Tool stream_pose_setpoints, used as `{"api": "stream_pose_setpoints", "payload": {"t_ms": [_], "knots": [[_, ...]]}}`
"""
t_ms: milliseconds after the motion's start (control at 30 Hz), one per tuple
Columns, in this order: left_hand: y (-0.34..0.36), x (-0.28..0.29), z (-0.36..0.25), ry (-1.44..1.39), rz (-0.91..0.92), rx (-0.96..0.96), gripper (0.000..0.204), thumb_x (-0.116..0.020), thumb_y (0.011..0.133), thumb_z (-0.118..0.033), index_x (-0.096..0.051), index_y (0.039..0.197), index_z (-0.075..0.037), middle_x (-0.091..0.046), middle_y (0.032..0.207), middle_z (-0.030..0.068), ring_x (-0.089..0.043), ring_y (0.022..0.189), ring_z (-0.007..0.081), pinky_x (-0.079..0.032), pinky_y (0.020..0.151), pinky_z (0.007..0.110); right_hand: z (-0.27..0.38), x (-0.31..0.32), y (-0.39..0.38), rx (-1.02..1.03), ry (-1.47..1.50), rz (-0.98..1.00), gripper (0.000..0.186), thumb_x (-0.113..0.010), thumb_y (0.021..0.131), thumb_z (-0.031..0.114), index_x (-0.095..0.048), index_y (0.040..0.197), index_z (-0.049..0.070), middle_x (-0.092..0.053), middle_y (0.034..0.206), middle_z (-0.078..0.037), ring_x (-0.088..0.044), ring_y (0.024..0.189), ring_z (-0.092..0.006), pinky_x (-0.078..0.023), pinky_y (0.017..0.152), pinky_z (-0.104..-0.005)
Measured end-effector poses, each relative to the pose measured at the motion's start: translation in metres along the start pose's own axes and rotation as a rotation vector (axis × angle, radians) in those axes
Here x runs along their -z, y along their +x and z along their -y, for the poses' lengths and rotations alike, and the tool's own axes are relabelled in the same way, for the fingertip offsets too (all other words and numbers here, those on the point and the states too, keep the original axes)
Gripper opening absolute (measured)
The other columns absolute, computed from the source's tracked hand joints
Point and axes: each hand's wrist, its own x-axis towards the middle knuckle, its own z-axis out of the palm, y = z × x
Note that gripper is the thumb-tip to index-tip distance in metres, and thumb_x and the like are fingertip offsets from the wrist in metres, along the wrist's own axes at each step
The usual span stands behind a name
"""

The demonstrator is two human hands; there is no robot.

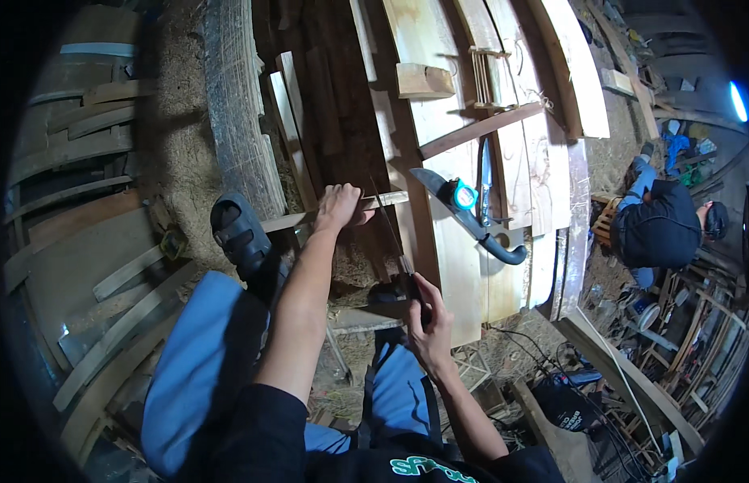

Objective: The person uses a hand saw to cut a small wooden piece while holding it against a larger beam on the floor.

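My left hand is closed round a narrow wooden strip that spans the gap between a rough beam and the bench boards. In my right hand is the dark handle of a handsaw. Its thin blade points away from me and crosses the strip just right of my left hand; whether the teeth touch the wood cannot be made out. My foot in a black sandal is by the strip's left end. On the boards to the right lie a curved machete and a teal tape measure.
Long pale boards form the bench, with a small wood block and a brown batten on top. A weathered beam runs along the left. Another person crouches at the right. Cables and scrap wood cover the lower right floor.
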Motion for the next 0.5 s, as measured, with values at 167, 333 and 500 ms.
{"api": "stream_pose_setpoints", "payload": {"t_ms": [167,333,500], "knots": [[0.000,-0.004,-0.001,-0.008,-0.024,0.004,0.051,-0.072,0.068,-0.056,-0.070,0.088,-0.009,-0.067,0.091,0.0165,-0.065,0.092,0.0329,-0.048,0.087,0.044,0.026,0.000,0.004,-0.011,-0.087,-0.027,0.035,-0.056,0.093,0.006,-0.054,0.127,0.001,-0.060,0.074,-0.012,-0.048,0.059,-0.0094,-0.040,0.054,-0.0265],[0.001,-0.001,-0.002,-0.035,0.001,-0.002,0.048,-0.070,0.070,-0.053,-0.070,0.086,-0.008,-0.067,0.089,0.0166,-0.066,0.090,0.0323,-0.048,0.087,0.044,0.057,0.007,-0.001,-0.248,-0.109,0.051,0.033,-0.055,0.095,0.004,-0.054,0.127,-0.002,-0.069,0.108,-0.015,-0.064,0.096,-0.0132,-0.050,0.080,-0.0271],[0.000,0.006,-0.007,-0.084,0.025,-0.031,0.042,-0.067,0.073,-0.049,-0.070,0.086,-0.009,-0.068,0.087,0.0161,-0.067,0.087,0.0329,-0.049,0.084,0.045,0.051,0.005,-0.002,-0.203,-0.119,0.008,0.031,-0.055,0.095,0.006,-0.055,0.125,-0.002,-0.069,0.107,-0.015,-0.064,0.097,-0.0136,-0.050,0.081,-0.0277]]}}
